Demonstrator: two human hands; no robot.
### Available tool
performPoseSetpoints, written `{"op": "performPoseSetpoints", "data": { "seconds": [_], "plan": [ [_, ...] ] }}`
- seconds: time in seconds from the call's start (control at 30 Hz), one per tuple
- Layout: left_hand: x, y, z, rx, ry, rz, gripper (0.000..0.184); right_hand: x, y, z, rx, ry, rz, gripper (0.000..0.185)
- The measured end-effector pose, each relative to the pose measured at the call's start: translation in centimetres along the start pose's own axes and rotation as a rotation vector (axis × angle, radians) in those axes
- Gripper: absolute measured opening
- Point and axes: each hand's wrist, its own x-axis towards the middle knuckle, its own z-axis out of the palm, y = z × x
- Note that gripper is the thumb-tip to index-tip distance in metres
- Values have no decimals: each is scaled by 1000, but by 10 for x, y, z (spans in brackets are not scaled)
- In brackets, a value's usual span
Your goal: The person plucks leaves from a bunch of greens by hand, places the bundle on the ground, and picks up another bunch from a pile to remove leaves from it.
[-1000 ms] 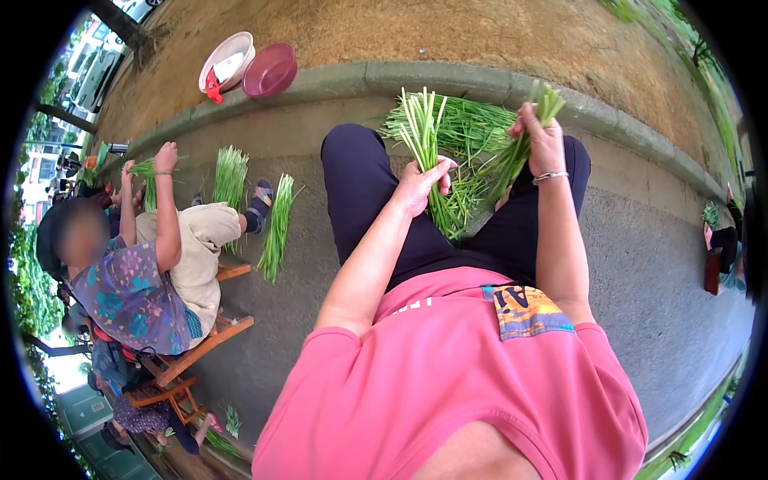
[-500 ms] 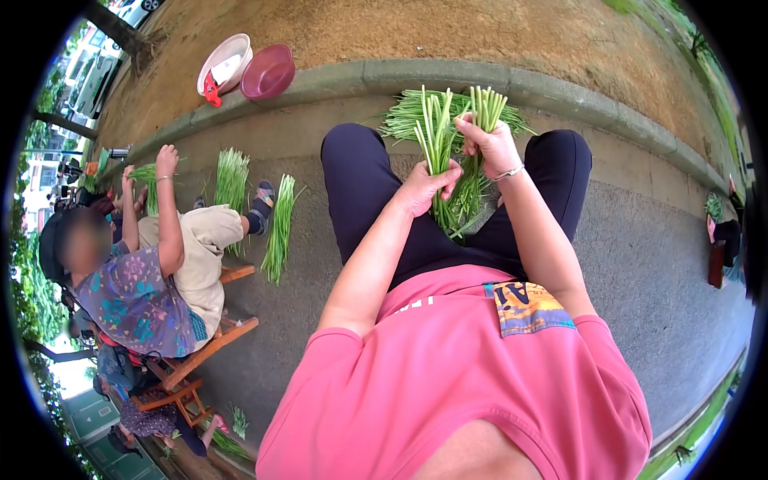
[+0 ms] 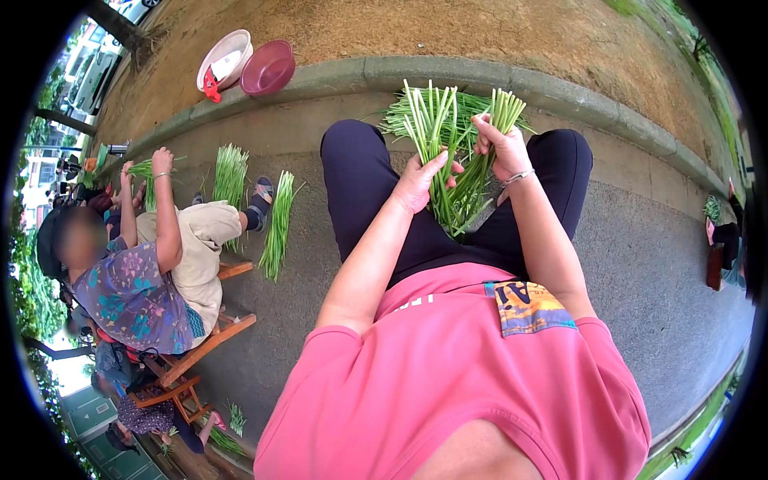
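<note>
In my left hand (image 3: 418, 184) is a loose bunch of garlic chives (image 3: 430, 120), their pale cut ends fanned upward. The thumb lies along the stalks and the fingers curl loosely round them. My right hand (image 3: 507, 157) grips a tighter bunch of garlic chives (image 3: 506, 110) between thumb and fingers, pale ends up. Green leaves from both bunches hang down and cross between my thighs. Just past my hands, a heap of garlic chives (image 3: 394, 122) lies on the ground near the kerb. The hands are apart, above my knees.
Two basins, one pale pink (image 3: 210, 70) and one dark red (image 3: 269, 69), stand by the concrete kerb (image 3: 336, 78). To the left a person (image 3: 132, 296) sits on a wooden chair (image 3: 210, 352), holding greens. Bundles of chives (image 3: 278, 228) lie on the pavement between us.
My right hand has moved slightly right with its bunch, widening the gap between the hands. The left hand's grip has loosened and its stalks have spread out.
</note>
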Motion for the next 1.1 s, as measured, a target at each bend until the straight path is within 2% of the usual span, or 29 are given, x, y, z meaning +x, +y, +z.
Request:
{"op": "performPoseSetpoints", "data": {
  "seconds": [0.07, 0.13, 0.2, 0.27, 0.37, 0.4, 0.5, 0.6, 0.77, 0.9, 1.1],
  "plan": [
    [1, -3, 1, 23, 69, 102, 22, -2, 0, -1, 6, -1, -7, 13],
    [0, -2, 0, 34, 84, 110, 21, -3, -1, 0, 12, -5, -14, 13],
    [0, -2, 0, 45, 100, 119, 19, -3, -3, 1, -86, 118, -194, 16],
    [1, -3, 0, 60, 134, 141, 18, -6, -8, 4, -97, 156, -246, 14],
    [4, -5, -4, 115, 144, 122, 19, -11, -14, 15, -398, 82, -292, 12],
    [5, -7, -3, 118, 139, 122, 19, -10, -12, 21, -559, 55, -388, 13],
    [3, -7, -1, 166, 121, 102, 19, -1, 3, 19, -868, 52, -352, 19],
    [2, -7, 1, 146, 125, 139, 17, -2, 2, 14, -996, 33, -346, 19],
    [4, -8, -1, 175, 93, 150, 19, 0, -8, 3, -611, 25, -105, 9],
    [2, -7, 0, 209, 42, 145, 20, -2, -12, -3, -442, -14, -4, 10],
    [2, -3, -1, 72, 39, 124, 27, -1, -13, -7, -449, -43, 2, 10]
  ]
}}
